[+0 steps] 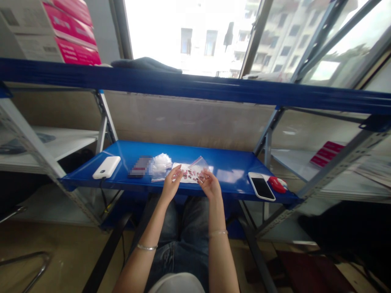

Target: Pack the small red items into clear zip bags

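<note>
On a white cloth or sheet (178, 165) lie several small dark-red and pinkish pieces (191, 175), too small to name. My left hand (172, 184) is at the left edge of the sheet, its fingers bent and apart, with nothing visible between them. At the right edge, the curled fingers of my right hand (211, 185) meet the lower end of a clear zip bag (199, 163) with a red strip along its mouth. The bag stands tilted above the pieces. Just left of my left hand is a pile of clear plastic bags (161, 163).
A white power bank (106, 167) with a cable and a blurred-out dark item (140, 167) lie on the left of the blue shelf (232, 158). To the right are a phone (262, 186) and a red-and-white object (277, 184). A blue beam (195, 83) crosses above.
</note>
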Motion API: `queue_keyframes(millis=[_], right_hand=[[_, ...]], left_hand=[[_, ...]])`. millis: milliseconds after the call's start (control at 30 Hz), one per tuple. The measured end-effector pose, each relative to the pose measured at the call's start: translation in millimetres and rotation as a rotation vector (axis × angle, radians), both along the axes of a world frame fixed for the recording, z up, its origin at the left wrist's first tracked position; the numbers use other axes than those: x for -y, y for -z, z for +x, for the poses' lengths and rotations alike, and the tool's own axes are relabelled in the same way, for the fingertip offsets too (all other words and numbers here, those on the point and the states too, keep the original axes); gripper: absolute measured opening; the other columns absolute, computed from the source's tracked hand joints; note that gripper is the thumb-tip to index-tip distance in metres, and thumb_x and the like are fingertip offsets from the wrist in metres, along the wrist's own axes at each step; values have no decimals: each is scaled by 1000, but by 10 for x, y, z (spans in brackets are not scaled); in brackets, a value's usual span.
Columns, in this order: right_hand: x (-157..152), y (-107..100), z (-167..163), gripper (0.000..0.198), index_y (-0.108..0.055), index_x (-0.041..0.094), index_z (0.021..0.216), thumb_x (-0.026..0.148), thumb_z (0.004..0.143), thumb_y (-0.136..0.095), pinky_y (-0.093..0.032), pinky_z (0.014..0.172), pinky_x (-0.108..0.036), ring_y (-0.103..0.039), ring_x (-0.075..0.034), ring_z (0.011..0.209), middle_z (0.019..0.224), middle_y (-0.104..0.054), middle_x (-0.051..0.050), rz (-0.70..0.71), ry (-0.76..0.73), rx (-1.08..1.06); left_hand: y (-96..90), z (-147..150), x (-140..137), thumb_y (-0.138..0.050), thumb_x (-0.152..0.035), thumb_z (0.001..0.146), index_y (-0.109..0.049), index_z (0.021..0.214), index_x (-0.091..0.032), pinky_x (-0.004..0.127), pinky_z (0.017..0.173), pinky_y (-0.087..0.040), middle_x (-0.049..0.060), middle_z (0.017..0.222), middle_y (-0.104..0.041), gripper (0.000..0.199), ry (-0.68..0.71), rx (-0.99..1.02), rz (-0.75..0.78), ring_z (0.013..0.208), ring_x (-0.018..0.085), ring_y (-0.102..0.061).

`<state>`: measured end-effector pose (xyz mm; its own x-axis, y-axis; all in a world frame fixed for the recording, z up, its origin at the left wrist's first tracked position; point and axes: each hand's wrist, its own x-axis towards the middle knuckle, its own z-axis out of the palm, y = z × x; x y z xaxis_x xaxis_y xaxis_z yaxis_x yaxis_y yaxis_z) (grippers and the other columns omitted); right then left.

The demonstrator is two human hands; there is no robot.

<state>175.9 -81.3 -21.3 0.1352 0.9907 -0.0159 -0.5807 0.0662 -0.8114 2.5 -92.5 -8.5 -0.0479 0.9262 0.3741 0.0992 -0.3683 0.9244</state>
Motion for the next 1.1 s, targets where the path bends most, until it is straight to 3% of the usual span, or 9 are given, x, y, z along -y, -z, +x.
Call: queue_keyframes(millis=[100, 200, 300, 400, 467, 567, 833, 1100], right_hand=[[65, -106, -207, 20, -61, 20, 78, 29, 62, -69, -50, 51, -24, -64, -15, 61, 68, -66, -1, -23, -163, -33], [139, -169, -341, 30, -60, 18, 82, 33, 60, -73, -51, 55, -25, -66, -18, 69, 77, -68, -2, -5, -271, 67], [198, -199, -381, 41, -57, 19, 87, 39, 58, -77, -50, 59, -27, -66, -19, 76, 80, -67, -2, -29, -171, 282], [255, -251, -370, 39, -55, 18, 75, 48, 59, -75, -45, 55, -24, -62, -17, 67, 64, -61, 1, -20, 19, 573], [306, -315, -369, 38, -55, 18, 67, 54, 66, -68, -43, 56, -24, -60, -15, 64, 60, -60, 0, 65, -69, 680], [388, -425, -415, 40, -62, 18, 71, 57, 75, -59, -46, 62, -25, -62, -15, 71, 70, -65, -3, 206, -282, 629], [463, -532, -499, 31, -63, 19, 80, 49, 71, -64, -49, 55, -24, -64, -15, 68, 77, -65, -1, 157, -250, 385], [499, -542, -389, 29, -64, 18, 79, 45, 70, -67, -49, 50, -22, -64, -15, 62, 69, -66, -1, 157, -251, 341]], left_hand=[[-66, -22, 23, -60, -42, 79, -62, 113, -16, 35, 93, -48, 13, 119, -64, 43, 54, 99, 25, 111, 24, -60], [-131, -59, 52, -62, -43, 77, -67, 101, -12, 36, 88, -50, 13, 103, -71, 39, 1, 185, 38, 99, 24, -66], [-208, -114, 100, -65, -42, 75, -69, 95, -11, 35, 84, -53, 11, 93, -73, 37, -55, 244, 52, 89, 24, -69], [-293, -162, 165, -66, -40, 74, -70, 95, -13, 35, 84, -53, 11, 96, -73, 35, -97, 181, 87, 91, 24, -68], [-339, -170, 209, -65, -39, 76, -71, 95, -14, 35, 85, -52, 9, 97, -73, 32, -103, 98, 124, 92, 24, -68], [-378, -137, 263, -60, -34, 80, -72, 95, -16, 35, 87, -51, 8, 99, -73, 26, -61, -27, 174, 95, 24, -67], [-392, -75, 329, -53, -27, 83, -70, 102, -16, 36, 92, -50, 8, 107, -70, 28, 13, -204, 194, 103, 24, -64], [-428, -65, 384, -54, -33, 84, -68, 107, -18, 36, 97, -47, 7, 113, -68, 31, 129, -216, 159, 110, 24, -60]])
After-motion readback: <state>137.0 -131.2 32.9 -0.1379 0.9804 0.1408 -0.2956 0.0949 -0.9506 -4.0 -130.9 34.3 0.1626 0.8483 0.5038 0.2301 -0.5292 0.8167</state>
